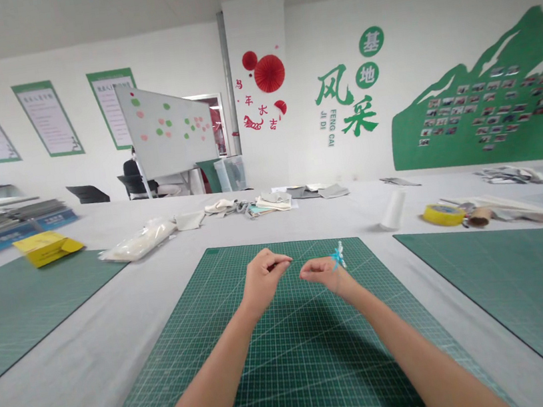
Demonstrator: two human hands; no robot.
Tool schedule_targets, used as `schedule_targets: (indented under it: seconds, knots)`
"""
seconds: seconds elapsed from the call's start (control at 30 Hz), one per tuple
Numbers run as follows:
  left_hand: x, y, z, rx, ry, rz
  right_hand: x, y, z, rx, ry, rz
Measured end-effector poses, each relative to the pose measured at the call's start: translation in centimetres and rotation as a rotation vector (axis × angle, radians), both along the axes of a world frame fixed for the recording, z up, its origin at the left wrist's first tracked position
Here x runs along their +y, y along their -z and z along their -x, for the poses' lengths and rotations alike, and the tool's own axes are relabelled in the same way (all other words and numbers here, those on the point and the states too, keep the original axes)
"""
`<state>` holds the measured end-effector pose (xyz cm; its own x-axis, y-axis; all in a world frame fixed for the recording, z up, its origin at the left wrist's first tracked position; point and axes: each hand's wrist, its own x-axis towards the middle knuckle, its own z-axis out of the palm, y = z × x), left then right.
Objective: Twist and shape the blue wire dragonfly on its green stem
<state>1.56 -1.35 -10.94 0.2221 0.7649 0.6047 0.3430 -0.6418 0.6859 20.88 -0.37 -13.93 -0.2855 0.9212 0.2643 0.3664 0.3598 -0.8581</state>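
Observation:
Both my hands are raised over a green gridded cutting mat (284, 363), facing each other with a small gap between the fingertips. My left hand (264, 275) is closed in a pinch, thumb against forefinger; anything in it is too small to make out. My right hand (324, 271) is also pinched, its fingertips pointing left, and what lies between them does not show. A small light-blue and white ornament (338, 256), looking like ribbon and beads, sticks up at the far side of my right hand near the wrist. Whether it is held or worn there I cannot tell.
Other green mats lie left (38, 310) and right (516, 290). A yellow box (48, 248), a clear plastic bag (140, 241), fabric scraps (271, 202), a white cone (394, 210) and a yellow tape roll (443, 214) are on the table. Part of a person shows far left.

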Motion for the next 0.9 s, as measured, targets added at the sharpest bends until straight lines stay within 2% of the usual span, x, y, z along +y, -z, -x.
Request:
schedule_targets:
  seconds: [0.1, 0.23, 0.47, 0.7, 0.9]
  knots:
    - [0.3, 0.3, 0.1, -0.034, -0.110, -0.008, -0.9, -0.3, 1.1, -0.142, -0.001, -0.092]
    - [0.4, 0.7, 0.1, -0.029, -0.188, -0.013, -2.6, -1.0, 2.6, -0.286, -0.007, -0.203]
    - [0.4, 1.2, 0.1, 0.125, -0.278, -0.056, -4.1, -1.6, 3.7, -0.399, 0.017, -0.341]
    - [-0.2, 1.4, -0.2, 0.395, -0.298, -0.207, -4.7, -2.6, 3.6, -0.345, 0.042, -0.420]
    - [-0.4, 0.8, -0.2, 0.541, -0.188, -0.337, -4.7, -3.6, 2.5, -0.226, 0.185, -0.467]
